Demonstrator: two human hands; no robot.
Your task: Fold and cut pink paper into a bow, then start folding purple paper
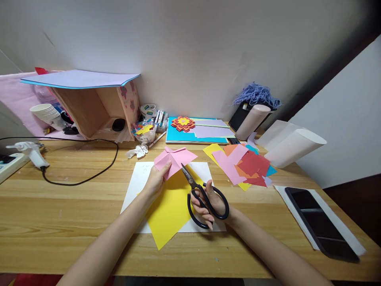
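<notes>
My left hand (pixel 157 178) pinches a creased sheet of pink paper (pixel 175 158), thumb on top, and holds it above the worktop. In my right hand (pixel 212 200) is a pair of black-handled scissors (pixel 193 182), fingers through the loops. The scissor blades look closed, and their tip points at the lower right edge of the pink paper; whether they touch I cannot tell. Below both hands a yellow sheet of paper (pixel 166 214) lies at an angle over white paper (pixel 133 186).
Coloured paper scraps (pixel 253 163) are heaped to the right, near a phone (pixel 321 222). A layered paper flower (pixel 183 124) rests on a blue board (pixel 178 137) at the back. To the left are a glue gun (pixel 32 153) with a looping black cord and an open cardboard box (pixel 89 107).
</notes>
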